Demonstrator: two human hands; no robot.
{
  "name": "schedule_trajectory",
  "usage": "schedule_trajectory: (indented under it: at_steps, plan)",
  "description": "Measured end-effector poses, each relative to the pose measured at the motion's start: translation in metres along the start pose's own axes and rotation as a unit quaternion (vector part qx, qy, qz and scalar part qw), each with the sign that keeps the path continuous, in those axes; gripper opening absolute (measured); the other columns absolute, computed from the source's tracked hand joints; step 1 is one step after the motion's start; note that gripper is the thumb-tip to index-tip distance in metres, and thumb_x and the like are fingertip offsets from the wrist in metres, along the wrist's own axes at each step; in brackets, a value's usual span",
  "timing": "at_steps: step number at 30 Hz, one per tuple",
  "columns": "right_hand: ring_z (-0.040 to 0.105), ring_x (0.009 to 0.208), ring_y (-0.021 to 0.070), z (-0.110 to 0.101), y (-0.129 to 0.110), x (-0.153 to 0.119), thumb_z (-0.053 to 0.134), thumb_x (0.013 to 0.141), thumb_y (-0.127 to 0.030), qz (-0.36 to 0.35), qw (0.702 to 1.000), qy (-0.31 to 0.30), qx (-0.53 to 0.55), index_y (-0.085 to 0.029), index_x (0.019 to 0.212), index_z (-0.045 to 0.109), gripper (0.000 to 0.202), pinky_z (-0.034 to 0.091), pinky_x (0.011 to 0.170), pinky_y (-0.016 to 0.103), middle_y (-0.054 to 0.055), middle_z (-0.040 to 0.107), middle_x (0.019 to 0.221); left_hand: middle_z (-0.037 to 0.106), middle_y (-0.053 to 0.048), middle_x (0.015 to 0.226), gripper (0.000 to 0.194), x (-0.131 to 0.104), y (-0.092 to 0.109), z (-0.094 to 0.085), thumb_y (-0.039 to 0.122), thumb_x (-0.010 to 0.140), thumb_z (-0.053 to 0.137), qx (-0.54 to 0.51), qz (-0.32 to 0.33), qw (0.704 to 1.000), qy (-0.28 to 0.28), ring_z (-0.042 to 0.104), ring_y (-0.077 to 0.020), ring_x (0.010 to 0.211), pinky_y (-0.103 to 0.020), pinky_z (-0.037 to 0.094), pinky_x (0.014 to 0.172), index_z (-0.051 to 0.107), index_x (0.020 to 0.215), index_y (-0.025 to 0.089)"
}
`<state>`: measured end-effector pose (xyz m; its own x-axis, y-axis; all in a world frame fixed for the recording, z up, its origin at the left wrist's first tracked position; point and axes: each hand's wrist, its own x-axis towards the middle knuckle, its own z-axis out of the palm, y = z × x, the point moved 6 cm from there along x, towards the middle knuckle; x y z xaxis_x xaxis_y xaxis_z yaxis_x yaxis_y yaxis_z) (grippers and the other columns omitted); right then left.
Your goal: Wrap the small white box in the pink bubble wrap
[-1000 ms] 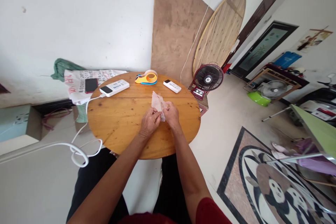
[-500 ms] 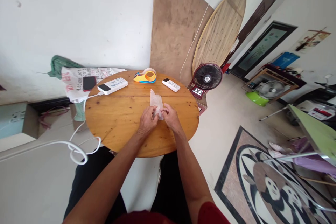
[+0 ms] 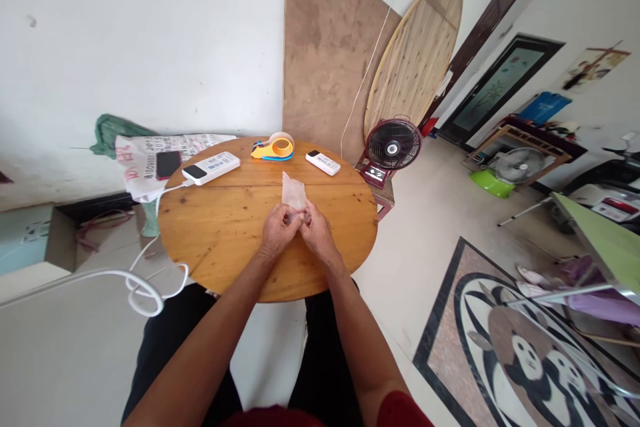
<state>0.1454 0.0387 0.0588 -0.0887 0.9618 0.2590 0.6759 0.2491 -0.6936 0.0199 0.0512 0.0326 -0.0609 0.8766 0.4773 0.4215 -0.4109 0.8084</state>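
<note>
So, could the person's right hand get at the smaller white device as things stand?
Probably yes: nothing seems to stand between the right hand and the smaller white device, though that hand appears occupied with the thin pale sheet.

The sheet (image 3: pixel 293 193) is pinkish white, the tabletop (image 3: pixel 220 227) knotty brown, the tape dispenser (image 3: pixel 266 151) yellow and blue.

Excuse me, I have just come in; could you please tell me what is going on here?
The left hand and right hand, close together over a round wooden table, both hold the near end of a thin pale sheet, whose other end sticks out beyond them. Farther back on the table lie an orange tape dispenser, a larger white device to its left and a smaller white device to its right.
</note>
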Motion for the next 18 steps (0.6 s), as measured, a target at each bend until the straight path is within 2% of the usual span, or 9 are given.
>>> schedule_trajectory:
  at_steps: [4, 7, 10, 13, 15, 18]
  plan:
    - [0.064, 0.095, 0.0174, -0.002, -0.003, -0.001, 0.048, 0.079, -0.006, -0.024, 0.999, -0.019, 0.011, -0.017, 0.139, 0.045, 0.061, 0.048, 0.092, 0.029, 0.008, 0.067, 0.121, 0.059, -0.002, 0.081, 0.011, 0.003, -0.004, 0.003, 0.030, 0.079, 0.059, -0.006, -0.015, 1.000, 0.008, 0.055, -0.0150, 0.075, -0.029, 0.048, 0.072, 0.060, 0.076, 0.020]
    - [0.065, 0.093, 0.0161, -0.003, 0.003, 0.001, 0.046, 0.078, -0.004, -0.028, 0.998, -0.033, 0.046, -0.016, 0.138, 0.046, 0.061, 0.050, 0.088, 0.027, 0.008, 0.068, 0.120, 0.059, -0.002, 0.081, 0.007, 0.003, -0.006, 0.005, 0.027, 0.078, 0.058, -0.001, -0.026, 1.000, -0.001, 0.055, -0.0146, 0.073, -0.028, 0.048, 0.069, 0.060, 0.075, 0.020]
    - [0.066, 0.088, 0.0149, -0.006, 0.015, 0.007, 0.049, 0.081, -0.011, -0.014, 0.994, -0.029, 0.100, -0.016, 0.129, 0.055, 0.050, 0.051, 0.082, 0.025, 0.007, 0.071, 0.113, 0.060, -0.003, 0.081, 0.006, 0.005, -0.005, 0.006, 0.025, 0.077, 0.059, 0.047, -0.024, 0.998, -0.014, 0.057, -0.0172, 0.077, -0.031, 0.049, 0.072, 0.062, 0.075, 0.021]
    - [0.066, 0.086, 0.0151, -0.013, 0.028, 0.020, 0.051, 0.082, -0.019, 0.003, 0.994, 0.010, 0.111, -0.016, 0.110, 0.066, 0.031, 0.051, 0.080, 0.025, 0.005, 0.073, 0.100, 0.061, -0.005, 0.084, 0.004, 0.012, -0.001, 0.005, 0.023, 0.074, 0.060, 0.116, -0.002, 0.993, -0.029, 0.058, -0.0216, 0.086, -0.036, 0.049, 0.080, 0.063, 0.072, 0.021]
    - [0.066, 0.087, 0.0150, -0.019, 0.033, 0.032, 0.053, 0.082, -0.022, 0.008, 0.996, 0.030, 0.079, -0.018, 0.098, 0.069, 0.023, 0.050, 0.081, 0.025, 0.003, 0.073, 0.095, 0.062, -0.007, 0.094, 0.003, 0.018, 0.001, 0.005, 0.023, 0.072, 0.063, 0.140, 0.015, 0.989, -0.048, 0.058, -0.0242, 0.092, -0.039, 0.049, 0.085, 0.064, 0.070, 0.021]
    - [0.064, 0.084, 0.0151, -0.020, 0.034, 0.054, 0.058, 0.079, -0.026, 0.031, 0.999, 0.010, -0.005, -0.021, 0.088, 0.070, 0.016, 0.048, 0.080, 0.025, 0.000, 0.073, 0.090, 0.061, -0.009, 0.111, 0.002, 0.023, -0.002, 0.006, 0.022, 0.069, 0.065, 0.126, 0.019, 0.989, -0.077, 0.058, -0.0269, 0.103, -0.043, 0.048, 0.093, 0.063, 0.068, 0.021]
